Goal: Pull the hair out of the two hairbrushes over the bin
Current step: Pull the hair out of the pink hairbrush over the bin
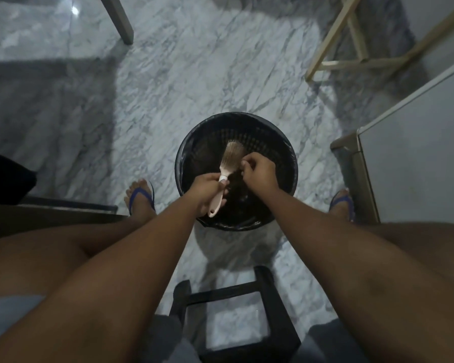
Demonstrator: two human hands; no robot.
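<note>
Nearest the wearer: a black stool (249, 286) stands on the marble floor (168, 87), between the person's bare knees.
Left hand (206, 191): fingers wrapped tight round the pink handle, thumb lying on its neck.
Hairbrush (227, 162): held over the middle of the bin's opening, head pointing away and bristles facing right.
Right hand (260, 172): fingers curled, with the fingertips pinched in at the bristles on the right side of the head. It is too dim to tell whether strands lie between them.
Bin (290, 158): round, black and lined with a dark bag, it sits on the floor just beyond the stool.
Feet: blue flip-flops (140, 196) rest on either side of the bin.
Far floor: a pale wooden frame (351, 40) stands at the far right and a furniture leg (119, 20) at the far left.
</note>
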